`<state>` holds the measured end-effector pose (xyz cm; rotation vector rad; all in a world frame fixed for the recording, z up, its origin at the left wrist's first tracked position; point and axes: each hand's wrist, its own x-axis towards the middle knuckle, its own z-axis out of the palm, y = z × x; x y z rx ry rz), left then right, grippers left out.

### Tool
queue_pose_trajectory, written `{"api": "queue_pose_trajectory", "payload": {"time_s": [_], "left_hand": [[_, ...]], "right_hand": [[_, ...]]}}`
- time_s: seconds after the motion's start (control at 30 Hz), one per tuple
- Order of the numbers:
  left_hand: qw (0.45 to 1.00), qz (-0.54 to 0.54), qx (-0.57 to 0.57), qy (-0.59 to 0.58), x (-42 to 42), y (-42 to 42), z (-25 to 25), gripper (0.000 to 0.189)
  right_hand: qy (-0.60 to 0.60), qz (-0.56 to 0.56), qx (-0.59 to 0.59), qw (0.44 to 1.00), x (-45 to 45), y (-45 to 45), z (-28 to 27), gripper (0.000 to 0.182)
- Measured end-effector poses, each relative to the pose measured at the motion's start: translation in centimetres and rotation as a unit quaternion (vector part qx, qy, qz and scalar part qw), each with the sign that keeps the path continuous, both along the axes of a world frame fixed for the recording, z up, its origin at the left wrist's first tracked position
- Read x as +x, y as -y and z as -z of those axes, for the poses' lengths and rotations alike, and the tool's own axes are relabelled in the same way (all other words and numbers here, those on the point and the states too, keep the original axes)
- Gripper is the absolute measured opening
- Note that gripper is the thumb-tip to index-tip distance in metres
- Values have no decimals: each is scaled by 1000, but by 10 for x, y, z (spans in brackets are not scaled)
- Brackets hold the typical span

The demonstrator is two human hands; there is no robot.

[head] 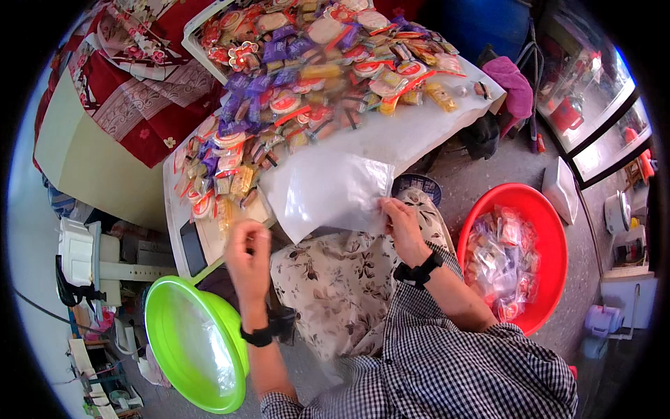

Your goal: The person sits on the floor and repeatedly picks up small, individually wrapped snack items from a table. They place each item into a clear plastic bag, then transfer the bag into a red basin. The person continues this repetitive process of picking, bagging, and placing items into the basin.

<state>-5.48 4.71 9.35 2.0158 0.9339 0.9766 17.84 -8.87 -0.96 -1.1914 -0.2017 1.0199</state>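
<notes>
My right hand (404,230) pinches the right edge of a clear plastic bag (330,191), which spreads flat in front of my lap. My left hand (248,256) is raised to the left of the bag, apart from it. Its fingers are curled and blurred; whether something small is between them cannot be made out. Just beyond it a yellow wrapped packet (225,212) lies at the near edge of a big heap of small packets (293,99). Purple sachets (276,51) and round red-edged packs (285,102) are mixed into the heap.
The heap lies on a white table (419,133). A dark flat device (192,249) rests at its left corner. A green basin (196,340) holding clear plastic stands at lower left; a red basin (555,262) of filled clear bags stands at right. A blue barrel (481,29) stands behind.
</notes>
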Motion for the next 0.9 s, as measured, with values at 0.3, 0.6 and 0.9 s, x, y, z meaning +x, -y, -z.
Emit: {"api": "queue_pose_trajectory", "payload": {"time_s": [0.3,0.6,0.9], "left_hand": [[994,90,56,-26,89,53,64,16],[992,84,83,-46,96,53,75,13],[990,41,130,-41,98,52,78,3]], "right_hand": [[64,-108,29,992,-20,0,-7,26],[79,-100,38,991,-18,-1,-14,22],[76,-121,38,989,-18,-1,-14,23]]}}
